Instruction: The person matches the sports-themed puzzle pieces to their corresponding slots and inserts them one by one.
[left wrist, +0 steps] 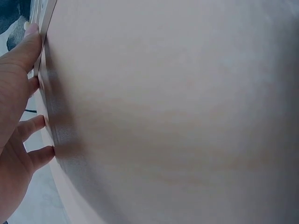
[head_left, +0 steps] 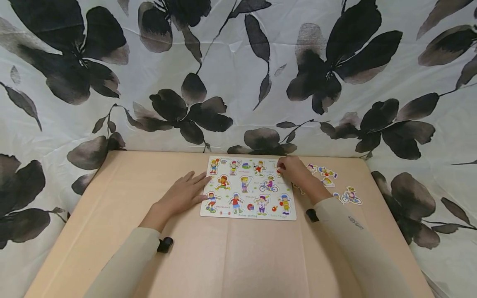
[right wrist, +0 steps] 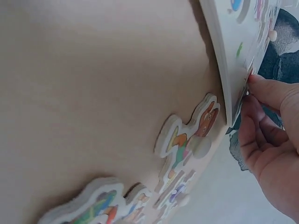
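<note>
A white wooden peg puzzle board (head_left: 223,198) with colourful sports figures lies flat on the table. My right hand (head_left: 298,171) is over its upper right corner, where thumb and forefinger pinch a small puzzle piece (head_left: 278,170), mostly hidden by the fingers. On the board's left edge rests my left hand (head_left: 182,192), fingers spread and thumb touching the rim. Seen from the left wrist, the thumb (left wrist: 30,42) lies along that edge and other fingertips touch the table. Several figures sit across the board, among them a cyclist (head_left: 269,184).
Several loose puzzle pieces lie right of the board, including a bicycle piece (head_left: 351,195) and one near the corner (head_left: 328,172). White knobs (right wrist: 202,147) stick up from them. A floral cloth (head_left: 238,82) hangs behind the beige table (head_left: 223,256).
</note>
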The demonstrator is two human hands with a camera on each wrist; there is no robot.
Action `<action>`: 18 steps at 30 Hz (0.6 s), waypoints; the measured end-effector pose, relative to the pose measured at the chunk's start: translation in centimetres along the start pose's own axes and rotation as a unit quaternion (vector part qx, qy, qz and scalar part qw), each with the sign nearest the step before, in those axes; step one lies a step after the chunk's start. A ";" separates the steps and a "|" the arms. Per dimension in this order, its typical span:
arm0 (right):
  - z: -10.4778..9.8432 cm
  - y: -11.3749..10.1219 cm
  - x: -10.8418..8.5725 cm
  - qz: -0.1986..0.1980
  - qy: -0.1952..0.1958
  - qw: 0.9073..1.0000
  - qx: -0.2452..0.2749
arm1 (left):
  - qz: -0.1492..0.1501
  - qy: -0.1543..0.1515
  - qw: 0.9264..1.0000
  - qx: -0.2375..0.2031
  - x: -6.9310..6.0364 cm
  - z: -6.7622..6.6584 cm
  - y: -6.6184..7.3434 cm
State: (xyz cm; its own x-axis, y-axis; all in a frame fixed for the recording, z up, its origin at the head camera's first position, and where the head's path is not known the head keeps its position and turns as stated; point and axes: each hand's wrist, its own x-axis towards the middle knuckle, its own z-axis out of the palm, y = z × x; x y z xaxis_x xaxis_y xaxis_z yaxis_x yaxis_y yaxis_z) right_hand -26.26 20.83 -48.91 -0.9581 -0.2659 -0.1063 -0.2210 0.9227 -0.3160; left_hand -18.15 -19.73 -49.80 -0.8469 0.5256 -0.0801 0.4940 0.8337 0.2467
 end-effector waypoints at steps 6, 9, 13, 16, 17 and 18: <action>-0.6 0.6 -1.0 -0.005 0.007 1.000 0.025 | 0.002 -0.002 1.000 0.000 0.1 0.2 -0.2; -1.5 1.3 -2.0 -0.012 0.023 0.999 0.042 | 0.009 0.006 1.000 0.008 0.1 0.3 -0.3; -2.8 2.4 -3.4 -0.013 0.037 0.998 0.056 | 0.016 0.009 1.000 0.012 0.2 0.0 -0.4; -3.4 3.3 -4.4 -0.008 0.040 0.998 0.054 | 0.016 0.002 1.000 0.009 0.1 -0.2 -0.4; -3.6 3.6 -4.7 -0.006 0.039 0.998 0.055 | 0.015 -0.001 1.000 0.007 0.1 -0.3 -0.4; -3.7 3.8 -5.0 -0.005 0.039 0.998 0.055 | 0.015 -0.003 1.000 0.006 0.1 -0.3 -0.5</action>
State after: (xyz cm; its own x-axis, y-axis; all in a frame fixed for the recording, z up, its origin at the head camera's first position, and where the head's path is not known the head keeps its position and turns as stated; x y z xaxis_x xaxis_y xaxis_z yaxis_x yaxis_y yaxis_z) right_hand -23.03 26.73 -46.12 -0.9682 -0.2484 -0.0298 -0.2136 0.8826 -0.4187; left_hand -18.56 -20.11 -49.64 -0.8311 0.5507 -0.0782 0.5210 0.8199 0.2373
